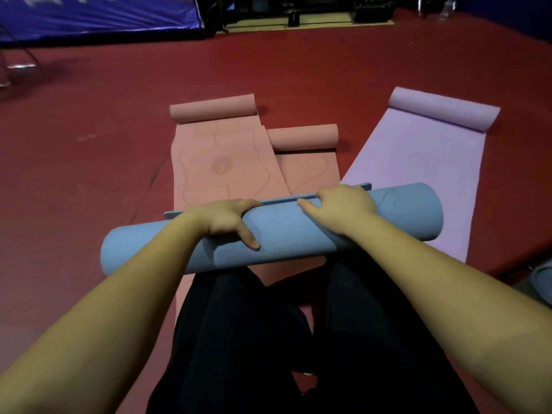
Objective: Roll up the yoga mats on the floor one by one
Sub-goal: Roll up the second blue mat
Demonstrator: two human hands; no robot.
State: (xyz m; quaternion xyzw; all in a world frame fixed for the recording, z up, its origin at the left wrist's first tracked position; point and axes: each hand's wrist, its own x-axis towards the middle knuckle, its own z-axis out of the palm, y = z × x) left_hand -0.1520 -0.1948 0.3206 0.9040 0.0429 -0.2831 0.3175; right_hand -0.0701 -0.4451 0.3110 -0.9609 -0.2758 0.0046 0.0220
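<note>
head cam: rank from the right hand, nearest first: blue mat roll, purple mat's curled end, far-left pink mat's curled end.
1. blue mat roll: directly under the right hand, which grips it.
2. purple mat's curled end: ahead and to the right.
3. far-left pink mat's curled end: ahead and to the left, past the left hand.

The last two are fairly close; purple looks slightly nearer.

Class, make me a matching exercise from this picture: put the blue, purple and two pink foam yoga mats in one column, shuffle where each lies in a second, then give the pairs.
Things:
1. blue foam yoga mat
2. purple foam yoga mat
3. larger pink foam yoga mat
4. smaller pink foam yoga mat

Places or states:
A. farthest right, far end curled
B. almost fully rolled, under both hands
C. middle, partly under its pink neighbour
D. farthest left, far end curled

Pairs: 1-B, 2-A, 3-D, 4-C
</note>
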